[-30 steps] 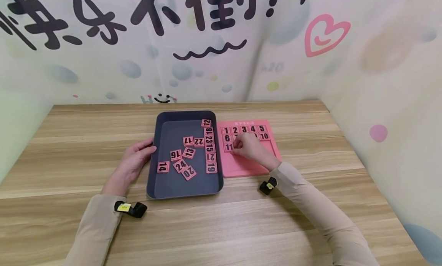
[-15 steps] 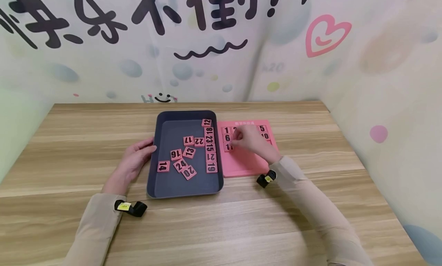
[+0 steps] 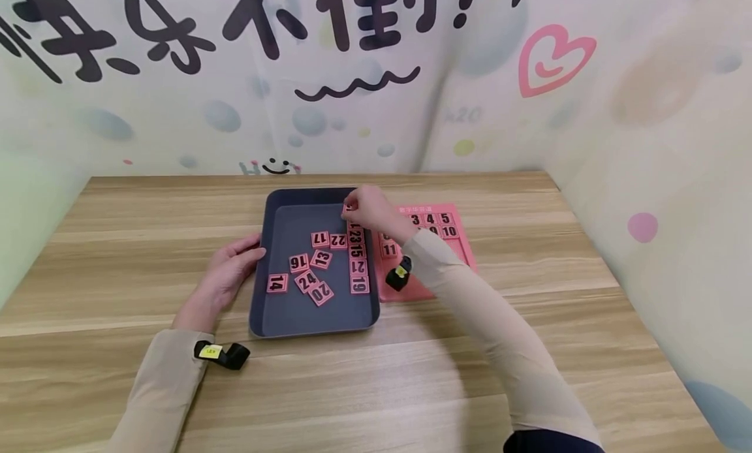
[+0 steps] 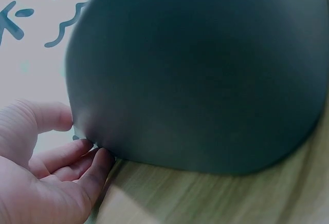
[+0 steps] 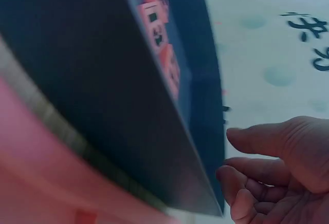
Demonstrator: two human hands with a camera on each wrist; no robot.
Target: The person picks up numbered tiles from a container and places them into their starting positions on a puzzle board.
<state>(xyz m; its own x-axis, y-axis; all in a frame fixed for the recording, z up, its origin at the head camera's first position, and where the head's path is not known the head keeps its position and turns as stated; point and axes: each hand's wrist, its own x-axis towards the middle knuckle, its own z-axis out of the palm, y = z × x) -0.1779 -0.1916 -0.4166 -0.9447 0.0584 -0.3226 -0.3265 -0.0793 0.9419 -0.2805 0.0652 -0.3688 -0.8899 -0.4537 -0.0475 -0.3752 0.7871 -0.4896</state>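
My left hand [image 3: 226,277] holds the left edge of a dark grey tray [image 3: 317,321], its thumb at the rim and its other fingers against the outer wall in the left wrist view. Over the tray's far right corner, my right hand [image 3: 376,211] has its fingertips at the number 12 tile [image 3: 347,209], which they partly cover. A gap shows between right thumb and index finger [image 5: 257,170] in the right wrist view, with no tile seen there. Beside the tray lies a pink number board [image 3: 414,291], where tile 11 [image 3: 389,249] starts the third row, below tiles up to 10.
Several pink number tiles lie in the tray, such as 14 [image 3: 277,283], 13 [image 3: 321,259] and 20 [image 3: 320,294]. A column of tiles runs along its right wall, including 19 [image 3: 360,284]. The wooden table [image 3: 329,401] meets a printed backdrop [image 3: 194,133].
My right hand has left the board near tile 11 and moved left and away from me to the tray's far right corner. My left hand stays at the tray's edge.
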